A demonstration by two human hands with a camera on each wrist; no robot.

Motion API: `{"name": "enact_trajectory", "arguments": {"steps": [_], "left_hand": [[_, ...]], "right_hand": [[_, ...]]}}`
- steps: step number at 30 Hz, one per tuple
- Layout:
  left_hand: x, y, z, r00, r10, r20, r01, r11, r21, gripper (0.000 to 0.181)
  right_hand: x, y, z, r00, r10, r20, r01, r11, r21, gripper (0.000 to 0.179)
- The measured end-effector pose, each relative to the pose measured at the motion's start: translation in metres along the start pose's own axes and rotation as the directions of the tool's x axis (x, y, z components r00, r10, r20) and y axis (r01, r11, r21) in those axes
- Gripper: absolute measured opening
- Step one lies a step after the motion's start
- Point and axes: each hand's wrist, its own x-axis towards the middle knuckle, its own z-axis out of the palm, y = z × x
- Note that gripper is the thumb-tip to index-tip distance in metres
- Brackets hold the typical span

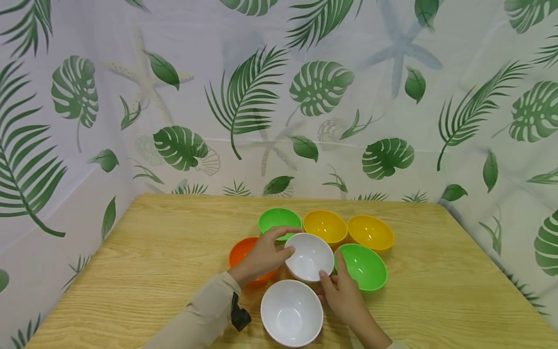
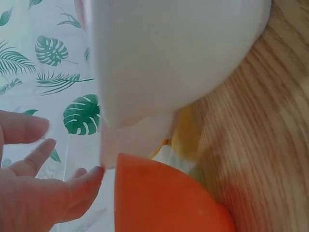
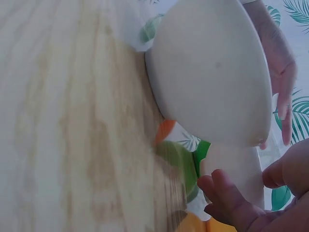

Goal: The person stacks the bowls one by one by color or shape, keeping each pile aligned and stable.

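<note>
In the head view a white bowl [image 1: 309, 257] stands between both hands, among the coloured bowls. My left hand [image 1: 263, 254] reaches to its left side, thumb at the rim and index finger stretched along the back edge. Its fingers look loosely spread in the left wrist view, fingertips [image 2: 99, 171] right at the rim. My right hand [image 1: 343, 293] pinches the bowl's near right side, thumb at the rim, other fingers lower on the outer wall, as the right wrist view shows. A second white bowl [image 1: 292, 313] sits nearer the front edge, between the forearms.
An orange bowl [image 1: 242, 251] lies partly hidden behind the left hand. Behind stand a green bowl [image 1: 279, 220] and two yellow bowls [image 1: 325, 226], [image 1: 370, 231]. Another green bowl [image 1: 364, 266] is close beside the right index finger. All are on a wooden table [image 1: 174, 228] before a leaf-patterned cloth.
</note>
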Motion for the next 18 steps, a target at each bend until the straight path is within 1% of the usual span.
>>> {"name": "enact_trajectory", "arguments": {"steps": [2,7,9,15,18], "left_hand": [[-0.0004,-0.0007,-0.0005,1.000,-0.007,-0.005,0.007,1.000,0.003,0.045],[-0.0023,-0.0019,-0.0029,0.997,-0.083,0.006,0.082,0.995,0.049,0.060],[-0.0027,-0.0018,-0.0040,0.995,-0.100,0.024,0.099,0.994,0.051,0.065],[-0.0037,-0.0019,-0.0081,0.993,-0.079,0.087,0.074,0.995,0.060,0.078],[-0.0057,-0.0017,-0.0099,0.993,-0.052,0.109,0.039,0.993,0.112,0.081]], "right_hand": [[-0.0003,0.0000,0.0003,1.000,-0.003,-0.002,0.003,1.000,0.015,0.070],[-0.0011,0.0005,-0.0006,1.000,-0.005,-0.021,0.006,1.000,0.030,0.065],[-0.0021,-0.0001,-0.0016,1.000,-0.003,-0.028,0.004,0.999,0.033,0.063],[-0.0049,-0.0037,-0.0032,1.000,-0.006,-0.024,0.009,0.992,0.128,0.059],[-0.0057,-0.0047,-0.0041,0.999,-0.019,-0.025,0.023,0.988,0.150,0.056]]}}
